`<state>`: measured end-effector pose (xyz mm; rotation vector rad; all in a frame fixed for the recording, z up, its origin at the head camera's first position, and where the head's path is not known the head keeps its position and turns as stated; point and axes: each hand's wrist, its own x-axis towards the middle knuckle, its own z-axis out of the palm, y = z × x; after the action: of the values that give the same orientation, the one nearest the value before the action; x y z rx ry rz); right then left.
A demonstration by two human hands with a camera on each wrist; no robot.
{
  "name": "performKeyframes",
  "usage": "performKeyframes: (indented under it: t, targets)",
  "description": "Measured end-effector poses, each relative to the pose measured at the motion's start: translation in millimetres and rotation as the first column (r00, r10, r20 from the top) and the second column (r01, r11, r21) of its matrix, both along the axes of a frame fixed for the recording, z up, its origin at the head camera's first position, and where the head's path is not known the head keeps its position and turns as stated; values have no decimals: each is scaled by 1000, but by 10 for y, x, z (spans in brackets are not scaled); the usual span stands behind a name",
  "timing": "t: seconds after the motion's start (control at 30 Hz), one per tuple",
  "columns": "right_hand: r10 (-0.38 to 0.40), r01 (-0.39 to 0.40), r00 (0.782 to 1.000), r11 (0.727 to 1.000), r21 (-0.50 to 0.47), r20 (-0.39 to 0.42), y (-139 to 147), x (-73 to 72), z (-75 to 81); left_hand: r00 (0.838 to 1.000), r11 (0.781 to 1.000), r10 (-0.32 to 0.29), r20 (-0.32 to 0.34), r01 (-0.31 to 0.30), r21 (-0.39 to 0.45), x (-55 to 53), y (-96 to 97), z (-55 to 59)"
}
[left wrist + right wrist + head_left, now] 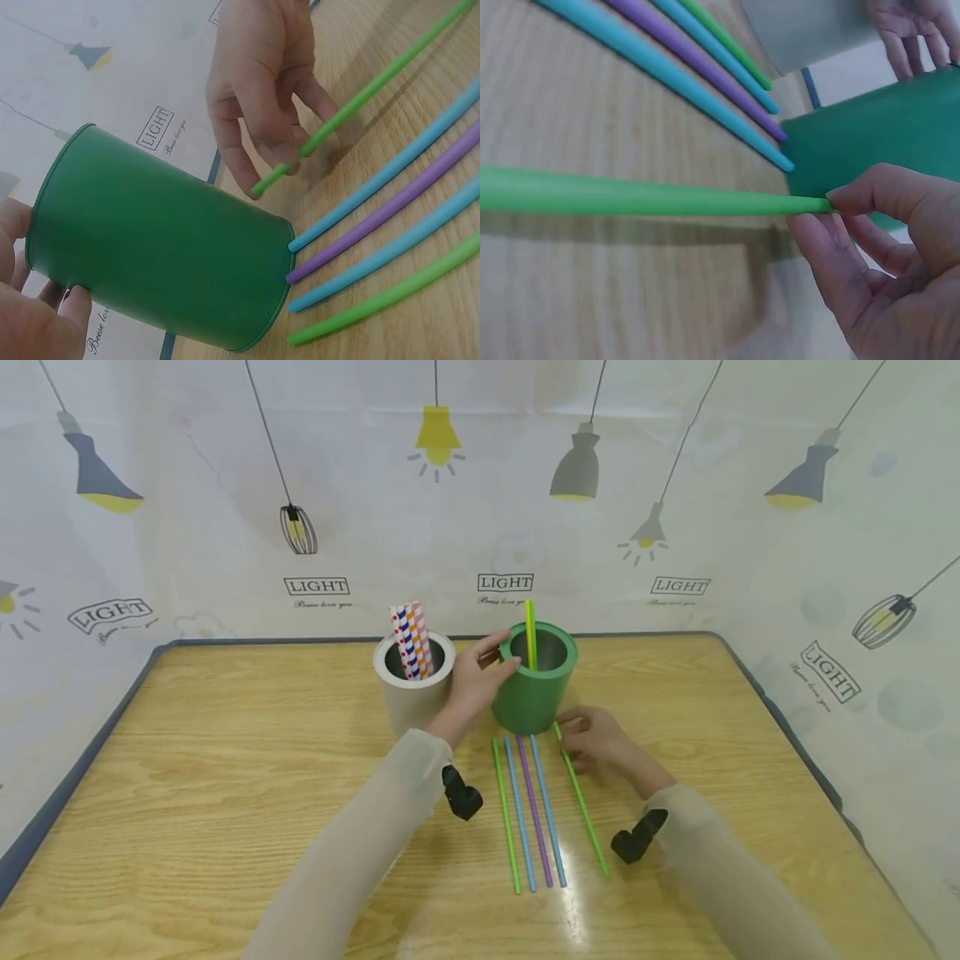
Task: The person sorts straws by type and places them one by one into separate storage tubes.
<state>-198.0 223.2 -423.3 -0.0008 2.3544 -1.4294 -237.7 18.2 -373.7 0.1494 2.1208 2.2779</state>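
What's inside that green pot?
One or more yellow-green straws rise from the green pot. Its front wall hides their lower ends and its bottom; anything lying there is covered.

Clad in plain, full-length cream cloth sleeves [360,843]. Fitted with small black angular left-wrist camera [462,793], matching black right-wrist camera [639,837].
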Motion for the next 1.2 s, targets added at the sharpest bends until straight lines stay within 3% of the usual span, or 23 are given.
performKeyframes:
  t: [0.2, 0.4, 0.63, 0.73, 0.97, 1.2]
  targets:
    - [-11, 9, 999, 999, -47, -46, 95, -78, 145, 1000, 1000, 7, 13, -7, -11, -11, -5, -3]
    - [-99, 90, 993, 988, -122, -71, 125, -134, 341, 1000, 1000, -1, 23, 1, -16, -4, -9, -12]
    - [-197, 171, 967, 971, -165, -163, 178, -233, 614, 1000, 1000, -7, 25, 8, -20, -10, 2, -7]
    - [-217, 179, 955, 966, -187, -204, 191, -298, 744, 999, 1000, -20, 32, 20, -9, 1, -5, 27]
    - [-256, 193, 915, 957, -218, -311, 136, -422, 1058, 997, 998, -50, 52, 51, -20, 106, -43, 223]
    - [-287, 212, 888, 949, -235, -360, 78, -500, 1370, 998, 999, -40, 50, 41, -13, -14, -28, 37]
